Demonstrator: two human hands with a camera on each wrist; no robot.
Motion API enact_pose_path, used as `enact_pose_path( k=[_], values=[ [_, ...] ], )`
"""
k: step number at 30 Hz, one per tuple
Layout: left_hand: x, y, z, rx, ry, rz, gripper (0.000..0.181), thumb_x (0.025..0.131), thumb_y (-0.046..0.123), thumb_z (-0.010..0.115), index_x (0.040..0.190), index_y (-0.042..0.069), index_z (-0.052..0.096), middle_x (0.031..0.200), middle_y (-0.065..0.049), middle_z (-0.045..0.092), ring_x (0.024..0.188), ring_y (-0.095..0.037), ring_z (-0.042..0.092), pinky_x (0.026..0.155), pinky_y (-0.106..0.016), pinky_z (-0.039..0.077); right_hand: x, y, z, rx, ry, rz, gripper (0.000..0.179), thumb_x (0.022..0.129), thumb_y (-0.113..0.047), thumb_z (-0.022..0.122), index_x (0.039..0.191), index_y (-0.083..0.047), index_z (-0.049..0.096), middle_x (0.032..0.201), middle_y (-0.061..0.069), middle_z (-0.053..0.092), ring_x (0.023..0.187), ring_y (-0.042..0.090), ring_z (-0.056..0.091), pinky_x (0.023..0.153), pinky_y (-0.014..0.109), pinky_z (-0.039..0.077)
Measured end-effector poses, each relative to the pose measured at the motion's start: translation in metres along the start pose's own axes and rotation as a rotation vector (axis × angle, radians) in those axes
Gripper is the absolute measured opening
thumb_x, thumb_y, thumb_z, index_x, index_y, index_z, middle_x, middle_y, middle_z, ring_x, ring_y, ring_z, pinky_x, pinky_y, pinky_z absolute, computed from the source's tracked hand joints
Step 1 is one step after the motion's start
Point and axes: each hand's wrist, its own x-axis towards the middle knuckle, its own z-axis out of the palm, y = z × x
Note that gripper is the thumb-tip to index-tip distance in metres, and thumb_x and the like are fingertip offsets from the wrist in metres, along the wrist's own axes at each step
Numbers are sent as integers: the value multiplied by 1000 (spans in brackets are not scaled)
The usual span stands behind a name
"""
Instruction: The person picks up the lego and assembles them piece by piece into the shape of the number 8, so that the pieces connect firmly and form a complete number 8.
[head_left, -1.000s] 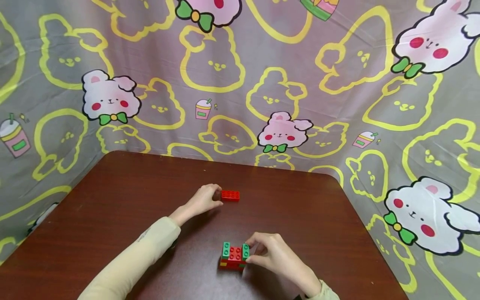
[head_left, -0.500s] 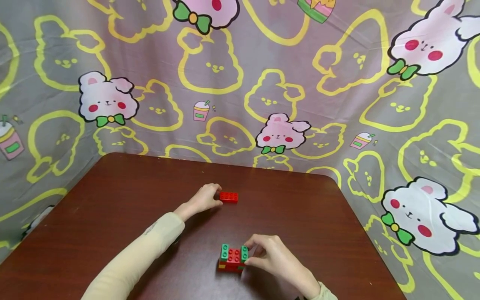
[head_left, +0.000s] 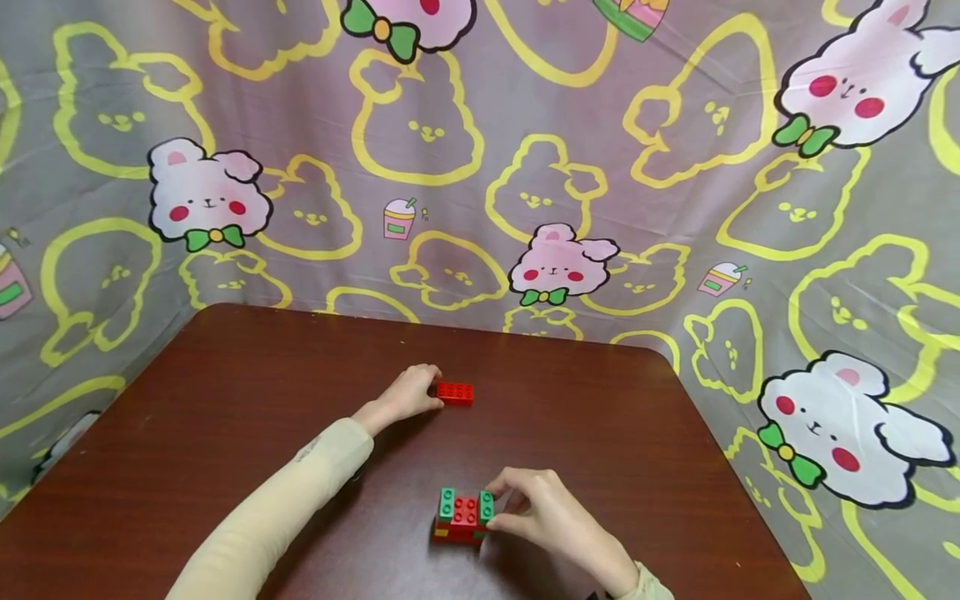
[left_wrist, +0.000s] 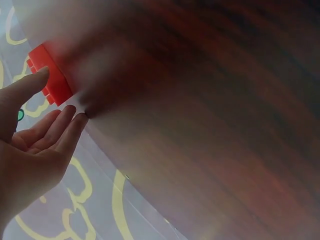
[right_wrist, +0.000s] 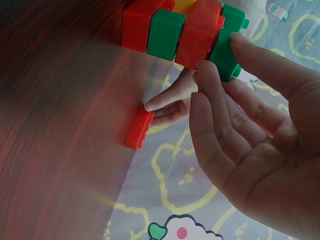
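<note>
A lone red toy brick [head_left: 456, 393] lies far back on the table, its left end between the thumb and fingertips of my left hand [head_left: 408, 393]. In the left wrist view the thumb overlaps the face of this red brick [left_wrist: 54, 82], with the other fingertips by its lower end. Nearer me stands a small build of stacked toy bricks [head_left: 462, 515], red below with two green bricks raised on top. My right hand [head_left: 543, 510] pinches its right-hand green brick [right_wrist: 225, 57] between thumb and fingers. A yellow brick [right_wrist: 185, 6] shows within the build.
The dark brown wooden table [head_left: 600, 417] has rounded far corners. A grey cloth [head_left: 465, 208] printed with cartoon rabbits hangs around its back and sides.
The whole head view has shifted slightly left. Both hands, the red brick and the stacked build keep their places relative to one another.
</note>
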Motion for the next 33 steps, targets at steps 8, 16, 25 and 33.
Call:
enact_pose_path(
  k=[8, 16, 25, 33],
  values=[
    [4, 0, 1, 23, 0, 17, 44, 80, 13, 81, 116, -7, 63, 110, -21, 68, 100, -33, 65, 89, -44, 54, 1, -1, -2, 1, -2, 7, 22, 83, -19, 80, 101, -13, 69, 94, 1, 75, 72, -6, 62, 64, 18, 54],
    [6, 1, 2, 61, 19, 30, 40, 80, 12, 81, 111, -7, 65, 104, -20, 69, 95, -31, 66, 87, -43, 54, 2, 0, -2, -12, 8, -9, 22, 83, -19, 80, 101, -13, 69, 93, 1, 75, 71, -6, 61, 63, 15, 53],
    [5, 2, 2, 71, 10, 28, 33, 82, 10, 78, 109, -6, 67, 105, -20, 71, 97, -32, 67, 87, -43, 55, 1, 1, -1, 2, 1, 2, 22, 83, -20, 80, 102, -13, 69, 94, 1, 75, 71, -7, 61, 63, 15, 52],
    [3, 1, 2, 56, 15, 23, 31, 83, 9, 78, 108, -4, 68, 106, -19, 71, 98, -32, 67, 87, -44, 54, 0, 1, 0, -1, 7, 4, 22, 83, -18, 80, 102, -13, 69, 93, 2, 75, 70, -7, 60, 63, 15, 52]
  ],
)
